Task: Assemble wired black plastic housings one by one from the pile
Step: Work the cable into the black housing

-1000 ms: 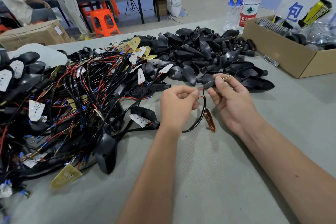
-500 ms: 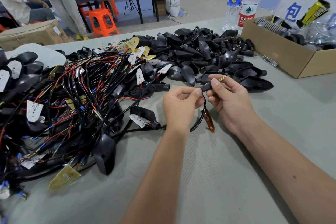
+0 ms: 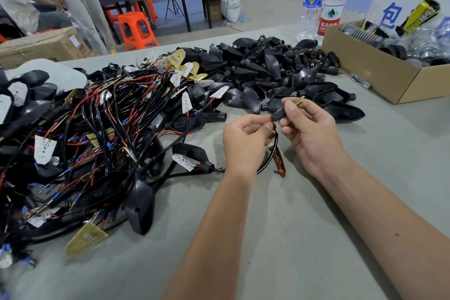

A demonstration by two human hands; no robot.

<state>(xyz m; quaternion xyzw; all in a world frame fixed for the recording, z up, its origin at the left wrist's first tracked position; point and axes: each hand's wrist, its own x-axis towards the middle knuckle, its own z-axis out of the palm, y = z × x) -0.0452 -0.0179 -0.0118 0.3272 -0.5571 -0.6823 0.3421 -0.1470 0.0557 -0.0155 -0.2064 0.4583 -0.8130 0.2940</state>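
We have one small black plastic stem piece with a brass threaded tip [image 3: 283, 111] pinched between the thumb and forefinger of our right hand [image 3: 309, 134], held above the grey table [image 3: 316, 214] just near of the heap. Our left hand [image 3: 246, 140] pinches the thin black-and-red wire lead [image 3: 274, 134] right at the stem's mouth; the lead loops down to a small amber lens piece [image 3: 279, 161] lying on the table.

We judge the stem light, stiff and a little slick, so it is best held by its body, clear of the thread. The lead is soft and springy; we would grip it close to its end so it feeds without buckling.

To the left lies the tangled pile of wired black housings with circuit boards [image 3: 97, 134]; farther off sit loose black shells [image 3: 255, 73]. At far right an open brown cardboard box [image 3: 379, 75] holds ribbed black parts and shiny metal ones. Two clear plastic water bottles [image 3: 323, 2] stand just behind it.
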